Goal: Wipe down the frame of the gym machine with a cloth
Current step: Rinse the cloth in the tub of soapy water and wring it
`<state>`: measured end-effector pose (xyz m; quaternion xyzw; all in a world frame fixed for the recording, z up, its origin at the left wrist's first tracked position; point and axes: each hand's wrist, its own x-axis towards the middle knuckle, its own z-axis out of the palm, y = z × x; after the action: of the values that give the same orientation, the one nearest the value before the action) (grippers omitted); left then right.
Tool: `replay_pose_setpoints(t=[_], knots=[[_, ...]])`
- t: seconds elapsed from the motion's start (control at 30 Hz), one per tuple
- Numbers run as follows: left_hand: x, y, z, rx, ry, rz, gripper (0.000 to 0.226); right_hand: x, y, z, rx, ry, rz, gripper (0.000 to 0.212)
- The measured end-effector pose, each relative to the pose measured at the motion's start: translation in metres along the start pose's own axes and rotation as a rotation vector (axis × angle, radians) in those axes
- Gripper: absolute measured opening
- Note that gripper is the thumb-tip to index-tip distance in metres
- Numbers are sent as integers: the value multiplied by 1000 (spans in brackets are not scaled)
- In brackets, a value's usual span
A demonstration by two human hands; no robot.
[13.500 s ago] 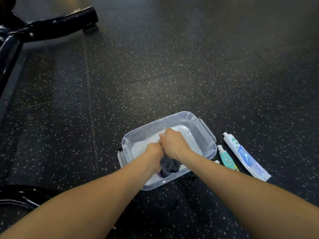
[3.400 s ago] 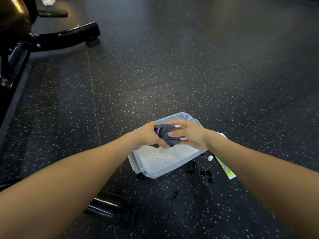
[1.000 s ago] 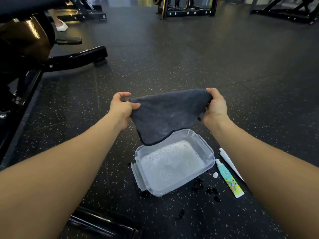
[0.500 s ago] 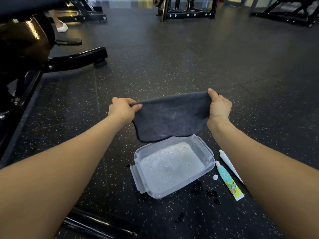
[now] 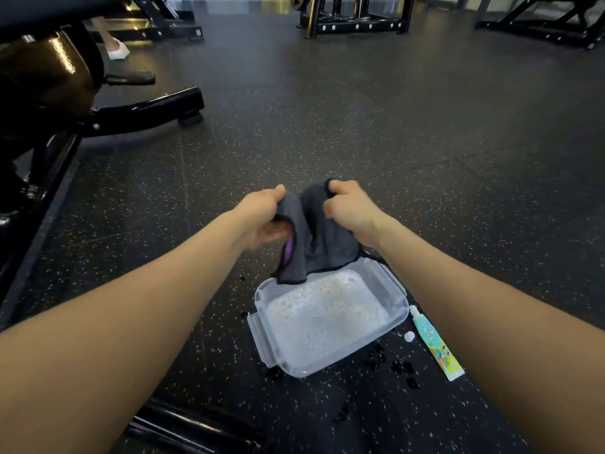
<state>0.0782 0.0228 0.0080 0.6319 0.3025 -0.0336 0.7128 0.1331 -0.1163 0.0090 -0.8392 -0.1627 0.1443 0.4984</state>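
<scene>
Both hands are raised over the far edge of the plastic tub, close together. Left hand pinches one top edge of the grey cloth, fingers curled round it; right hand grips the other edge in a closed fist. Cloth hangs doubled between them, lower hem just above the foamy water. Step judged: folding the damp cloth into a pad. To do it well: match the edges, keep drips over the tub, fold flat for a broad wiping face. Machine frame lies far left, well apart, unwiped. Toothpaste tube right of tub.
</scene>
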Motion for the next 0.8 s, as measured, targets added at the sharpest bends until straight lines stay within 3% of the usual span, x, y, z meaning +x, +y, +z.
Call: replay_pose_setpoints(t=[0.13,0.3,0.37,0.43,0.5,0.57,0.63,0.7,0.8], knots=[[-1,7,-1,-203,-103,-181,54,-7,-20,17,-487,-243,-206,18],[-1,3,-2,-80,63,-225,16,-18,-21,26,-775,-354,-370,12],[2,2,-2,-84,141,-149,19,-21,-20,24,-684,-391,-400,35],[8,3,-7,-71,225,-72,20,-23,-18,21,-392,-382,-380,53],[11,4,-13,21,231,27,15,-22,-14,12,-3,-234,-227,43],[10,5,-16,106,119,145,14,-11,-3,3,199,-23,-63,35],[3,6,-16,159,-50,231,18,-1,10,-3,269,82,101,30],[-3,6,-14,207,-214,283,20,-1,14,-2,303,54,245,26],[-7,4,-11,261,-335,309,16,-6,22,-1,355,-131,326,46]])
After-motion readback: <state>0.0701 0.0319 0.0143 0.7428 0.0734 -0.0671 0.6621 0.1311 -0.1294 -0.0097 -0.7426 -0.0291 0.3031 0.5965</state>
